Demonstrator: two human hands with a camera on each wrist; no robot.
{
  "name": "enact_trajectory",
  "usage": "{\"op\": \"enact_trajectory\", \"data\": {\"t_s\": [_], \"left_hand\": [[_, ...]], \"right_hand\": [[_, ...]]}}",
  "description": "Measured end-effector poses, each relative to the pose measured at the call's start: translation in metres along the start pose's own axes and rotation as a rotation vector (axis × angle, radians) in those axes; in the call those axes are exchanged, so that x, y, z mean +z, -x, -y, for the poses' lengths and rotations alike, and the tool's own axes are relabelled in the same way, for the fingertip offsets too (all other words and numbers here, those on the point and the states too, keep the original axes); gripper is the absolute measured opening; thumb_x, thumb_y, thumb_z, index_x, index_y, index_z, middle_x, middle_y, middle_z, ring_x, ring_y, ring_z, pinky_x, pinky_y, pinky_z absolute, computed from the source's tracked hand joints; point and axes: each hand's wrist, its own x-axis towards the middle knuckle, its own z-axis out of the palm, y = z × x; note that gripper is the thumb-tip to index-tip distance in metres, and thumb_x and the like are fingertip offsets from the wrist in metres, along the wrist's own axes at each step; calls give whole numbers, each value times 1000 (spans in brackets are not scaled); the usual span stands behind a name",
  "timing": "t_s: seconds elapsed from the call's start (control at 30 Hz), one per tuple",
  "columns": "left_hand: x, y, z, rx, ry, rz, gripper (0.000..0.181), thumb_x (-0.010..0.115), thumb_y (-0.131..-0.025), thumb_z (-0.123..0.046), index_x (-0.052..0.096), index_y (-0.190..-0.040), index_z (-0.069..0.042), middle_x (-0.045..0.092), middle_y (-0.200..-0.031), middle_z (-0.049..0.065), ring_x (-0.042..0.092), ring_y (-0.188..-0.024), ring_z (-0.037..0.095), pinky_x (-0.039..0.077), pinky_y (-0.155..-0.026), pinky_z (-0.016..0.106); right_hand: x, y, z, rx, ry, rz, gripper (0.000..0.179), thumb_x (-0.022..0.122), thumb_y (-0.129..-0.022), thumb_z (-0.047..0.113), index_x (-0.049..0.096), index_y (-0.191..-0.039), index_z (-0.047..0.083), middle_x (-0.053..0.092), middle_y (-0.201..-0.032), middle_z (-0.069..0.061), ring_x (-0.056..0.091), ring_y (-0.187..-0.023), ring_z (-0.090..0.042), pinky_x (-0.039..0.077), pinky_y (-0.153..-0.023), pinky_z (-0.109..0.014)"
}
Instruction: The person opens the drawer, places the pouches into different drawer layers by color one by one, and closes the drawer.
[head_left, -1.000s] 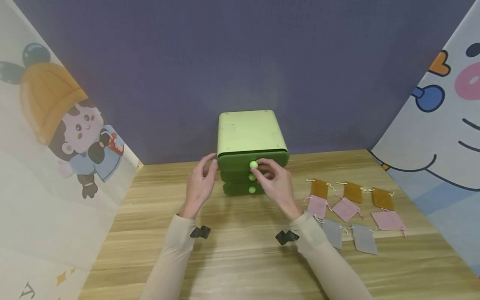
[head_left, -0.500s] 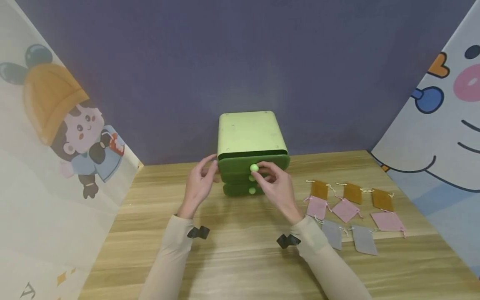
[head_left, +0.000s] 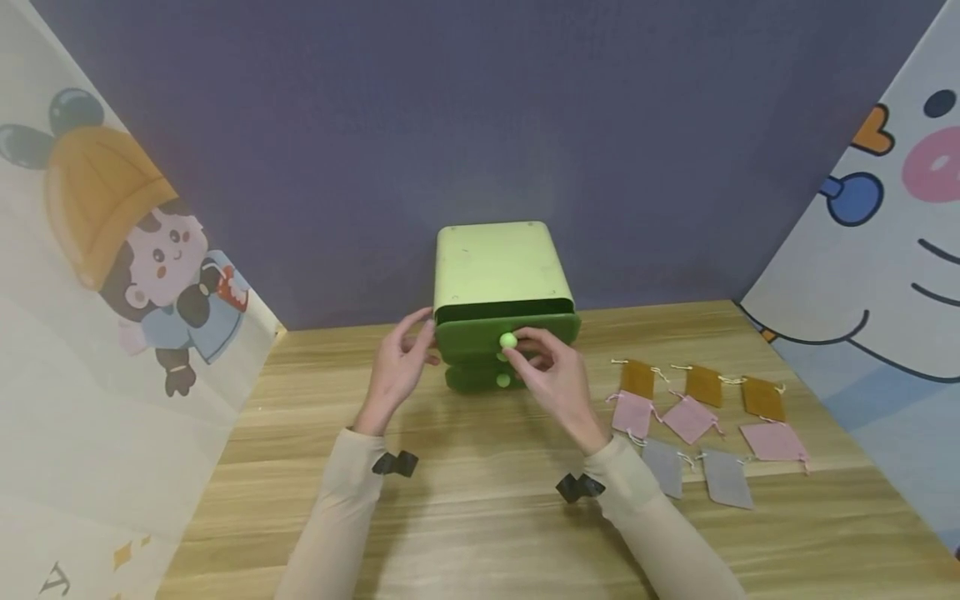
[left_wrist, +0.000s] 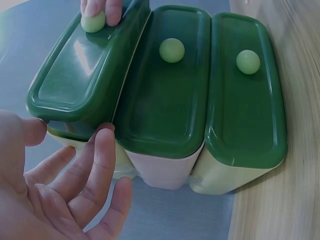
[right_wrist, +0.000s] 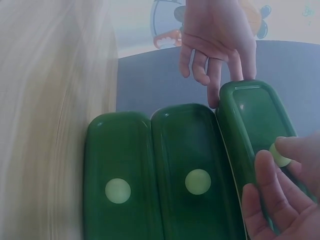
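A small cabinet (head_left: pixel 498 262) with a pale green top and three dark green drawers stands against the back wall. My right hand (head_left: pixel 557 375) pinches the round light green knob (head_left: pixel 507 341) of the top drawer (head_left: pixel 467 340), which is pulled partly out, with a dark gap above its front. At the cabinet's left side, my left hand (head_left: pixel 397 367) has its fingers loosely bent, the fingertips against the end of the top drawer. In the left wrist view the middle drawer (left_wrist: pixel 162 100) and bottom drawer (left_wrist: pixel 245 110) sit flush in their places.
Several drawstring pouches lie on the wooden table to the right: brown pouches (head_left: pixel 704 387) at the back, pink pouches (head_left: pixel 692 419) in the middle, grey pouches (head_left: pixel 726 479) in front. A dark blue wall (head_left: pixel 480 125) rises behind, with cartoon-printed panels (head_left: pixel 112 250) at both sides.
The top drawer has slid farther out toward me, with my right hand on its knob, and the gap above its front has widened. My left hand has stayed almost still beside the cabinet.
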Motion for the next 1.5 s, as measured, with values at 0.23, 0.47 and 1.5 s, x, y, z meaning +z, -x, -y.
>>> {"op": "enact_trajectory", "data": {"t_s": [0.23,0.47,1.5], "left_hand": [[-1,0,-2,-11,0,7,50,53,-111,-47,55,-155,-24,79,-117,23,77,-80,23,59,-93,53],[-1,0,-2,-13,19,14,51,54,-111,-46,54,-156,-22,78,-120,24,78,-83,28,58,-97,56],[0,1,-1,-17,12,30,53,52,-111,-50,51,-158,-26,76,-126,21,75,-81,21,55,-92,46]], "right_hand": [[-1,4,1,12,-6,9,28,82,-95,11,74,-122,6,82,-102,-14,68,-61,-6,51,-51,-23],[-2,9,3,7,-11,13,28,82,-95,11,74,-121,7,82,-102,-13,67,-60,-7,50,-52,-22],[-6,26,6,-39,38,-15,26,85,-91,9,77,-116,7,82,-99,-12,66,-62,-8,54,-55,-21]]}}
